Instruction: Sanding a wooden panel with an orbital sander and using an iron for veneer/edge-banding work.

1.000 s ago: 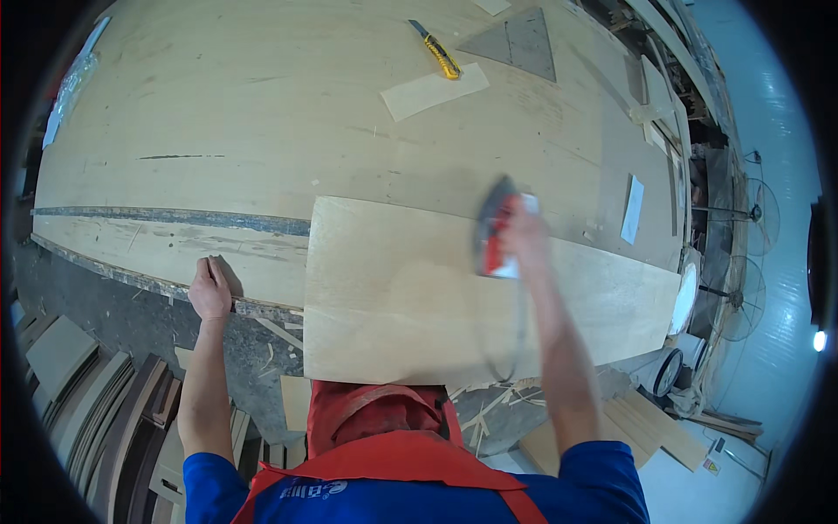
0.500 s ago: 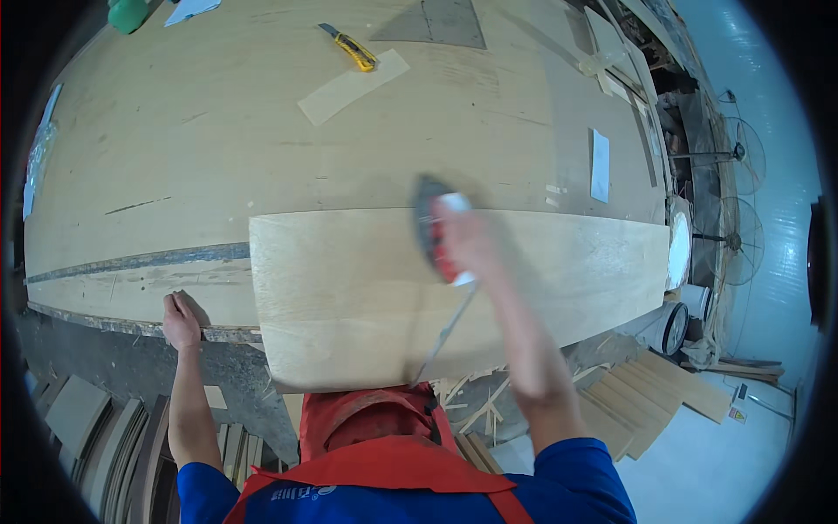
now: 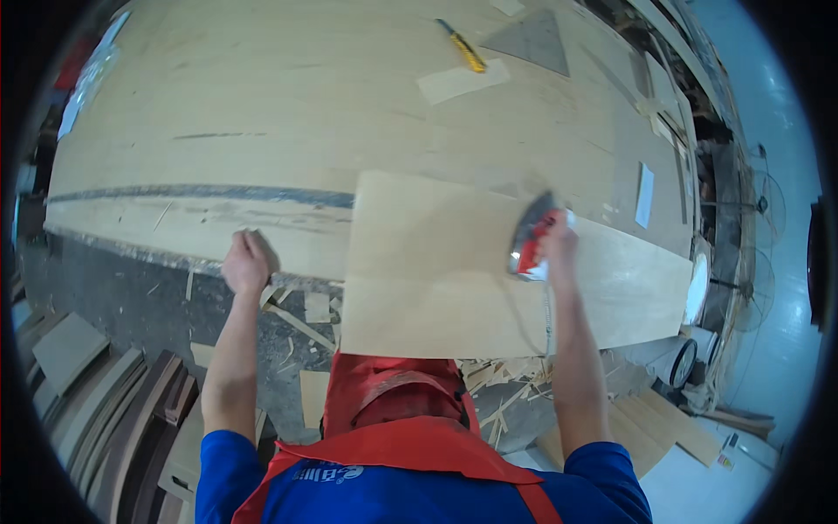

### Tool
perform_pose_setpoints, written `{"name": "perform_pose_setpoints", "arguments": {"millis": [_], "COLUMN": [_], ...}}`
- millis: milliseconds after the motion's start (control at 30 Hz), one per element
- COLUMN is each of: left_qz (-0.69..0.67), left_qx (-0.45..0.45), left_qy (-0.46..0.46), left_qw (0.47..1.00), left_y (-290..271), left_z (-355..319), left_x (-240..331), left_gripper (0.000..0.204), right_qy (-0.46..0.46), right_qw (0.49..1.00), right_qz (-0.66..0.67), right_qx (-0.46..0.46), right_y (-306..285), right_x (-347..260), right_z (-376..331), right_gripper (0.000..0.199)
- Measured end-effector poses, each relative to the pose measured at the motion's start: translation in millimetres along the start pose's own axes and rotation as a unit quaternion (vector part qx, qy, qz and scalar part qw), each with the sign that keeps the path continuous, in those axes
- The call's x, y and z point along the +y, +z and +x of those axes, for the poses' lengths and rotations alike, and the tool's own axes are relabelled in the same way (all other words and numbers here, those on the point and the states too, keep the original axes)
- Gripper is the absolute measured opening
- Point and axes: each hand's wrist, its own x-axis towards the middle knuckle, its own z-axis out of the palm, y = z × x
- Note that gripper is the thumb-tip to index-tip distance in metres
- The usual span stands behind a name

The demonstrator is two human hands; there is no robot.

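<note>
Both of my hands are out in front of me, well apart: the right hand (image 3: 560,243) is closed around the handle of a red, gray and white iron (image 3: 527,253), and the left hand (image 3: 247,264) is at the near edge of the desk (image 3: 305,105), its fingers curled together; I cannot tell whether they grip anything. The iron is over the right half of a pale wooden panel (image 3: 428,271), its pointed end turned away from me, and its cord (image 3: 548,319) runs back toward my body. The panel lies along the near side of the desk, to the right of my left hand, its front edge close to my red apron (image 3: 401,437). Left of the panel, a dark strip (image 3: 209,190) stretches across the desk. Farther off, a yellow utility knife (image 3: 463,45) lies with one end on a pale rectangular piece (image 3: 463,81), and near it is a gray triangular piece (image 3: 534,44). To the right, beyond the panel, lies a white strip (image 3: 645,195). Below, wood scraps (image 3: 502,384) litter the floor, stacked boards (image 3: 96,393) stand at lower left, and wire fans (image 3: 761,205) show at far right.
</note>
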Motion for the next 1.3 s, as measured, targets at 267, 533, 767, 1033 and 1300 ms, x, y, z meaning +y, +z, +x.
{"name": "perform_pose_setpoints", "arguments": {"millis": [267,533,767,1033,1300], "left_qz": [-0.032,-0.116,-0.04,-0.005,-0.069], "left_qx": [-0.009,0.033,-0.063,-0.068,-0.171], "left_qy": [0.004,0.151,0.369,0.324,0.418], "left_qw": [0.999,0.981,0.927,0.944,0.89], "left_y": [3.5,-18.3,6.3,2.9,-13.7], "left_z": [2.6,-56.8,-218.0,-235.5,-261.5], "left_x": [-0.6,54.6,232.1,236.9,212.8], "left_gripper": [0.029,0.044,0.067,0.071,0.067], "right_qy": [-0.256,-0.113,0.111,0.241,-0.251], "right_qw": [0.906,0.973,0.986,0.904,0.96], "right_qz": [-0.015,0.052,0.114,0.345,-0.075], "right_qx": [-0.337,-0.194,0.053,0.071,-0.095], "right_y": [131.0,16.7,-160.6,-191.7,-43.0], "right_x": [-295.1,-70.4,292.4,322.8,80.4], "right_z": [-200.0,-158.3,-41.6,-60.2,-149.0], "right_gripper": [0.056,0.058,0.043,0.058,0.044]}}
